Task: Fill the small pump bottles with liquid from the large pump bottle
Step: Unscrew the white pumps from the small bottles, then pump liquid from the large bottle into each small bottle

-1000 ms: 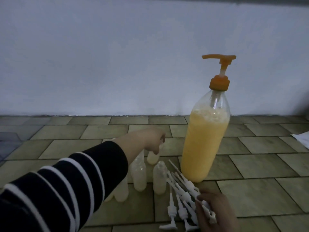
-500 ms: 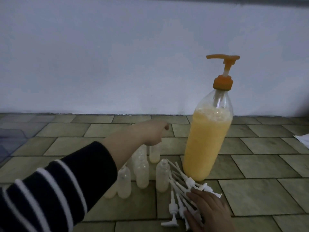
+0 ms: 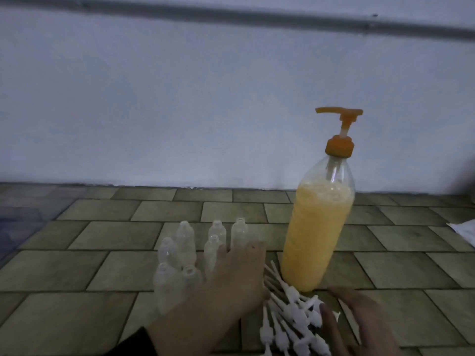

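Observation:
The large pump bottle (image 3: 318, 240) stands upright on the tiled floor, filled with yellow liquid and capped by an orange pump (image 3: 339, 129). Several small clear bottles (image 3: 190, 250) without tops stand in a cluster to its left. My left hand (image 3: 236, 276) lies at the right side of that cluster, back up, its fingers bent down out of sight over the spot between the bottles and the large one. A pile of white pump tops (image 3: 290, 317) lies in front of the large bottle. My right hand (image 3: 359, 322) rests flat on the pile's right side, fingers straight.
A pale wall rises just behind the tiled floor (image 3: 115, 273), with a grey pipe (image 3: 231, 16) running along its top. A white sheet (image 3: 465, 229) lies at the right edge. A dark striped sleeve (image 3: 138, 343) enters from the bottom.
My left hand has drawn back from the far small bottles to the near right side of the cluster. The view has tilted up. My right hand stays on the pump tops.

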Demonstrator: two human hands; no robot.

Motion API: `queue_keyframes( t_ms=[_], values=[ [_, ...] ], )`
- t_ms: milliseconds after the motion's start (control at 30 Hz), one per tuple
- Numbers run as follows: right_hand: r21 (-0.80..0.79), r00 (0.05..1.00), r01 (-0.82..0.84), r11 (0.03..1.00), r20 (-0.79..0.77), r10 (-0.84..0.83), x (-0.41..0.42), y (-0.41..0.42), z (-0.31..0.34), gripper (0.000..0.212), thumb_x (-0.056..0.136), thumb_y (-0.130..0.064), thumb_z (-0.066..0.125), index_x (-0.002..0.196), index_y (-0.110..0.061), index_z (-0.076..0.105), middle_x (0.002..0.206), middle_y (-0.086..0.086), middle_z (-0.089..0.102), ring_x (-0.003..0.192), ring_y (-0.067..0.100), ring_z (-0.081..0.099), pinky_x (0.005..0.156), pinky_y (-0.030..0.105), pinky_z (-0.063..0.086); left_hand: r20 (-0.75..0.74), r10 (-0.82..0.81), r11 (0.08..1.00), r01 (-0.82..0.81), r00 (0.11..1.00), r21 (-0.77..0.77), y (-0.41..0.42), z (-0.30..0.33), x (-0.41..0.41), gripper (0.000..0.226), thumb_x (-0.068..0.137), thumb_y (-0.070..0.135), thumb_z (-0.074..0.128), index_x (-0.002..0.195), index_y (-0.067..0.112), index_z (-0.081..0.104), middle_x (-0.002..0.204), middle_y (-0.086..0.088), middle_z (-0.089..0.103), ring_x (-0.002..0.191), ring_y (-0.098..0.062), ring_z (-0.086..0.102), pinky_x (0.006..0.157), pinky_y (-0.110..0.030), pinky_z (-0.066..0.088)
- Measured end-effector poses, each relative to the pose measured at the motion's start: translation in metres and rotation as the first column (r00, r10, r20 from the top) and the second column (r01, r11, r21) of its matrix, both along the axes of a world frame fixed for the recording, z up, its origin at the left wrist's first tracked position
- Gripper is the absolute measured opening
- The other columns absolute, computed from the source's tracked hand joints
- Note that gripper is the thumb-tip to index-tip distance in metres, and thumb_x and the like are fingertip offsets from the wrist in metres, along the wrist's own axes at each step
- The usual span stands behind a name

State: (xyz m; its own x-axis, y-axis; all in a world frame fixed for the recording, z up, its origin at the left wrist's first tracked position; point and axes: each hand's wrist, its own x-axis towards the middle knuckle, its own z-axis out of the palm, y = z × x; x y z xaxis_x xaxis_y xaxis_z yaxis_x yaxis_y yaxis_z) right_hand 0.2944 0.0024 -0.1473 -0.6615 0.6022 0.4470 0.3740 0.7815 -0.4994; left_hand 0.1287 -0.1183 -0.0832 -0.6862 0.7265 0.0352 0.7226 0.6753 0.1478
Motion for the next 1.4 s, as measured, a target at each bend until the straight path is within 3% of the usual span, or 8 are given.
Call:
queue_keyframes(
  t_ms=[100,267,433,567,833,1067,1267,1400],
  values=[
    [0.147,0.891,-0.069,0.987,-0.436,0.127,-0.02,0.008,0.071,0.037,0.09,-0.047,0.041,0.104,-0.02,0.061,0.093,-0.006,0.056,0.088,0.01,0.051,0.08,0.008,0.035,-0.071,-0.03,0.998,0.026,0.997,-0.06,0.0,-0.002,-0.001,0.038,0.084,0.025,0.06,0.119,0.018,0.046,0.117,-0.002,0.058,0.106,-0.02,0.055,0.093,-0.034,0.031],
    [0.275,0.78,-0.023,0.961,-0.596,0.189,-0.054,0.025,0.181,0.035,0.096,-0.037,0.041,0.124,-0.021,0.053,0.118,-0.013,0.047,0.111,0.016,0.05,0.084,0.03,0.04,-0.039,-0.064,0.989,0.058,0.997,-0.139,0.002,0.0,-0.003,0.039,0.085,0.019,0.06,0.121,0.014,0.046,0.121,-0.004,0.055,0.109,-0.021,0.055,0.096,-0.031,0.034],
    [0.255,0.905,-0.1,0.962,-0.379,0.195,-0.093,0.039,0.257,0.048,0.098,-0.049,0.03,0.136,-0.023,0.045,0.138,-0.005,0.047,0.131,0.014,0.037,0.1,0.02,0.028,0.054,-0.013,1.0,0.013,0.998,-0.002,-0.005,0.025,-0.001,0.045,0.082,0.029,0.066,0.121,0.021,0.047,0.126,0.0,0.051,0.114,-0.019,0.05,0.099,-0.032,0.036],
    [0.082,0.985,-0.169,0.982,-0.026,0.172,-0.121,0.037,0.277,0.068,0.097,-0.053,0.012,0.119,-0.007,0.057,0.121,0.012,0.058,0.106,0.024,0.05,0.084,0.028,0.031,0.151,-0.019,0.954,-0.027,0.988,0.298,-0.025,0.071,-0.002,0.051,0.073,0.039,0.075,0.114,0.032,0.047,0.111,0.012,0.051,0.094,-0.003,0.048,0.072,-0.017,0.04],
    [0.238,0.968,-0.233,0.943,0.146,0.202,-0.136,0.05,0.253,0.056,0.101,-0.044,0.014,0.121,-0.019,0.06,0.127,0.0,0.058,0.118,0.02,0.05,0.092,0.032,0.036,0.456,-0.171,0.544,-0.303,0.873,0.783,-0.034,0.1,-0.028,0.044,0.064,0.039,0.08,0.102,0.024,0.064,0.095,0.005,0.069,0.087,-0.01,0.066,0.067,-0.028,0.056],
    [0.487,0.924,-0.383,0.785,0.202,0.326,-0.118,0.073,0.246,0.073,0.086,-0.066,0.006,0.145,-0.031,0.03,0.153,-0.013,0.024,0.142,-0.002,0.002,0.114,0.022,0.004,0.536,-0.454,0.307,-0.439,0.712,0.844,-0.001,0.106,-0.031,0.045,0.065,0.049,0.068,0.101,0.022,0.068,0.099,-0.001,0.068,0.087,-0.014,0.068,0.078,-0.037,0.058],
    [0.513,0.956,-0.275,0.813,0.057,0.287,-0.107,0.071,0.226,0.076,0.083,-0.07,0.014,0.147,-0.031,0.021,0.14,-0.031,-0.002,0.124,-0.025,-0.02,0.101,0.002,-0.012,0.358,-0.406,0.389,-0.195,0.841,0.9,0.023,0.112,-0.029,0.038,0.075,0.063,0.043,0.103,0.039,0.05,0.088,0.009,0.064,0.081,-0.013,0.066,0.065,-0.024,0.054],
    [0.443,0.954,-0.294,0.847,0.08,0.29,-0.103,0.074,0.222,0.081,0.073,-0.08,0.023,0.143,-0.04,0.025,0.15,-0.025,0.003,0.139,-0.004,-0.001,0.112,0.032,0.015,0.294,-0.373,0.549,-0.046,0.88,0.834,0.031,0.111,-0.027,0.044,0.086,0.059,0.036,0.122,0.034,0.035,0.109,0.006,0.055,0.088,-0.007,0.057,0.069,-0.02,0.048]
  ],
)
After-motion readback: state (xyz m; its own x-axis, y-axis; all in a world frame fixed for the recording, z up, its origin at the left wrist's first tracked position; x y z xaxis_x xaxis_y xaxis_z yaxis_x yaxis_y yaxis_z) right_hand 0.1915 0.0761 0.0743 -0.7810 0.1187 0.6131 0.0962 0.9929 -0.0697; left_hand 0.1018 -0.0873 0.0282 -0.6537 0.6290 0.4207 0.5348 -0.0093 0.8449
